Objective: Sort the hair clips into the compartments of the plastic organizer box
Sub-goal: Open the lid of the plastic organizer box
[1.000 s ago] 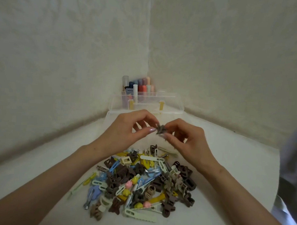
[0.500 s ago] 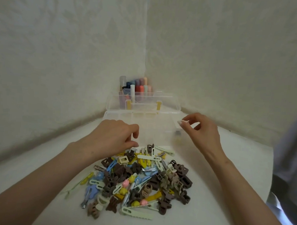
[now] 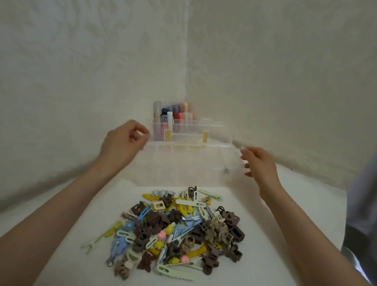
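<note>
A clear box [image 3: 188,179] stands on the white desk [image 3: 282,242] just above the centre of the frame, its lid [image 3: 215,136] open and upright at the far side. The walls are see-through and the dividers hardly show. One small dark clip [image 3: 226,171] lies inside near the right wall; which compartment it is in cannot be told.

The hands are well apart, one at each side of the box. The left hand [image 3: 122,143] is at the upper left corner of the box, fingers curled, thumb and forefinger close together by the rim. It is blurred, so I cannot tell whether it pinches the rim or holds nothing. The right hand [image 3: 260,164] is at the right wall, fingers loosely bent and spread, with the fingertips [image 3: 243,149] at or just beside the wall; no clip shows in it.

The pile of clips [image 3: 176,232] lies on the desk below the box, in the lower middle of the frame, between the two forearms. It mixes brown claw clips with blue, yellow and cream snap clips. A long pale green toothed clip [image 3: 175,274] lies at its lower edge.

Behind the lid, in the corner of the walls, a clear holder [image 3: 162,131] carries upright coloured tubes [image 3: 178,112].
</note>
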A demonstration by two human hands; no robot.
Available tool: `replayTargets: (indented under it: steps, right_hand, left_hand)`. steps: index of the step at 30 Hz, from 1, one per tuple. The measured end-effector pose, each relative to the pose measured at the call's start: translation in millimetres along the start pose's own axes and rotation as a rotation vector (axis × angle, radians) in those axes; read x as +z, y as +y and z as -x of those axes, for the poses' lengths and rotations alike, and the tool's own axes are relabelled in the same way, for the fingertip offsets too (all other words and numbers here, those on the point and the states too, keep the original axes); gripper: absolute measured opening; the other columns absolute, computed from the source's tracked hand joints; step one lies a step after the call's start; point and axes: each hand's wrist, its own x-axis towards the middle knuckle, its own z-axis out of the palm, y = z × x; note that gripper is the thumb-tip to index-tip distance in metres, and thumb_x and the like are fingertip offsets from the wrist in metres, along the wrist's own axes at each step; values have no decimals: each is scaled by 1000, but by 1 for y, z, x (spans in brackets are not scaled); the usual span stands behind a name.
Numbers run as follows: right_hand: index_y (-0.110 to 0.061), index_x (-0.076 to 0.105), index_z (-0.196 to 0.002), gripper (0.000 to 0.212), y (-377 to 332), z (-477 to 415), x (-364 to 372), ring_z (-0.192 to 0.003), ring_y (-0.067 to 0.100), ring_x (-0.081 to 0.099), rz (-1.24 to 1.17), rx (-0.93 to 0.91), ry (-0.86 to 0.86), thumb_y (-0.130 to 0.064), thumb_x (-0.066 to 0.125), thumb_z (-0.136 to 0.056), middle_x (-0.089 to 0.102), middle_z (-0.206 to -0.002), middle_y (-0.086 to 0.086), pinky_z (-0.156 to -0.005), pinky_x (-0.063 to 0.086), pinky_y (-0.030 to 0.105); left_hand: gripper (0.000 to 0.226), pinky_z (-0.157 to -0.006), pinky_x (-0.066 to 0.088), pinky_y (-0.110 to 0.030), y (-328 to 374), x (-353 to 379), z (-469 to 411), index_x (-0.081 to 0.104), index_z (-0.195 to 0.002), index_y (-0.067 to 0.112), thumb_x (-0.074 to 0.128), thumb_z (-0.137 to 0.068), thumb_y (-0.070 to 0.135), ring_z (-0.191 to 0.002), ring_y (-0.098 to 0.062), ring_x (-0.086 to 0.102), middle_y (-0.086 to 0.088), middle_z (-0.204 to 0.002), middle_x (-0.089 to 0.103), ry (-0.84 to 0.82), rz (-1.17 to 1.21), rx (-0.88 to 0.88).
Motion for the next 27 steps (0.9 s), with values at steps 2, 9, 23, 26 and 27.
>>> replayTargets:
  steps: [2,9,23,26,27]
  right_hand:
    - [-18,60,-95,18,-6,-12,8,-84,20,59,39,93,-62,-32,48,-94,64,-103,6,-72,49,33]
    - [-17,63,-87,13,-7,-40,26,-90,18,54,-113,265,-226,-23,53,-91,66,-84,-5,-72,42,30]
    - [-16,69,-85,19,-18,-67,48,-66,14,61,-202,238,-137,-14,51,-90,68,-67,0,-81,47,31]
    - [-13,65,-72,17,-22,-73,48,-47,8,61,-205,293,-111,-14,54,-85,65,-47,-4,-68,49,28]
    - [-12,62,-71,17,-22,-74,48,-40,6,59,-205,302,-107,-15,54,-86,63,-44,-4,-63,48,26]
  left_hand:
    - [25,-83,46,-38,-19,3,-13,62,-104,13,56,-89,32,-92,-30,61,-9,-90,66,10,-127,-191]
    - [32,-60,37,-29,-40,28,-28,55,-72,6,44,-96,24,-74,-25,45,-13,-82,50,-184,172,-441]
    - [26,-80,44,-33,-55,51,-58,69,-96,8,51,-91,27,-89,-26,58,-13,-101,67,29,279,-395]
    - [28,-79,48,-37,-60,54,-66,69,-85,11,54,-89,34,-86,-31,62,-18,-93,68,28,301,-463]
    - [30,-82,50,-40,-61,56,-69,69,-85,10,55,-88,36,-89,-34,63,-19,-94,68,28,312,-486]
